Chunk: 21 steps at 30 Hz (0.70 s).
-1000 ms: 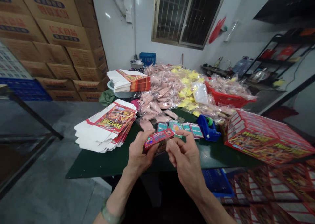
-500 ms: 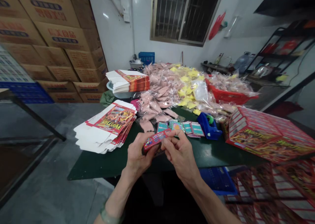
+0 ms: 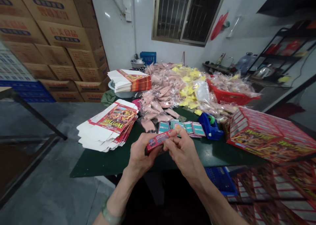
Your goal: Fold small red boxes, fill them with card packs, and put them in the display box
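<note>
Between my two hands, above the near edge of the green table point(image 3: 103, 164), is a small red printed box point(image 3: 158, 140). My left hand point(image 3: 142, 152) is wrapped round its left end, with the thumb below. At the box's right end, the fingers of my right hand point(image 3: 181, 147) are pinched on its edge. Just beyond the hands lie small stacks of teal-edged cards point(image 3: 197, 128). A blue tape dispenser point(image 3: 209, 127) with a green roll stands to their right. Flat red-and-white cartons point(image 3: 111, 124) are piled to the left.
Bagged pink items point(image 3: 160, 90) and bagged yellow items point(image 3: 191, 83) are heaped at the back, beside a filled red basket point(image 3: 229, 96). Packed red boxes point(image 3: 269, 132) stand at the right. A blue crate point(image 3: 222, 182) sits below the table edge. Brown cartons point(image 3: 61, 37) line the left wall.
The view has shifted slightly. Both hands keep their hold on the small box, which is tilted a little differently. The piles on the table look the same.
</note>
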Each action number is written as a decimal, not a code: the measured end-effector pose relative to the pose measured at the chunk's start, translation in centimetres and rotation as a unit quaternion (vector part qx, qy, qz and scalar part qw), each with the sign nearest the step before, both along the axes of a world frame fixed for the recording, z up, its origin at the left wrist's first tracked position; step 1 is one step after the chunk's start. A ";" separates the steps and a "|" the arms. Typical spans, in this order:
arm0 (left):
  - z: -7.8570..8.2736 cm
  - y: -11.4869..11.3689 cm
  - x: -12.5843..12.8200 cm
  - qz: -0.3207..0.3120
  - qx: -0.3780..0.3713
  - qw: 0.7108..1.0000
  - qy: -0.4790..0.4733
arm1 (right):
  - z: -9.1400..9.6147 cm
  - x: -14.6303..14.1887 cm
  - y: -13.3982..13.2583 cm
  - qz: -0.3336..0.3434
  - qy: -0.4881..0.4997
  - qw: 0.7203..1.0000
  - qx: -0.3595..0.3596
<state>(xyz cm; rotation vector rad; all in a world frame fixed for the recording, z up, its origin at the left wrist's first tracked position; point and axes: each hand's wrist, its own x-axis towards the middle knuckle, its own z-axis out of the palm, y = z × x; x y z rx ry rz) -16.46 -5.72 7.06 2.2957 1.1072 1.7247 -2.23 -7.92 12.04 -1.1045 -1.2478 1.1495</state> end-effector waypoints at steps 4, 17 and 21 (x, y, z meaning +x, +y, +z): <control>0.3 0.1 -0.2 -0.026 -0.010 0.998 0.049 | 0.0 0.0 0.0 0.002 -0.009 1.000 -0.001; 0.9 0.9 -0.7 -0.089 -0.054 0.992 0.078 | -0.2 0.0 0.3 0.010 0.018 0.999 -0.027; 1.1 1.2 -0.6 -0.100 -0.052 0.992 0.055 | -1.0 0.0 -0.1 -0.031 0.074 0.996 -0.046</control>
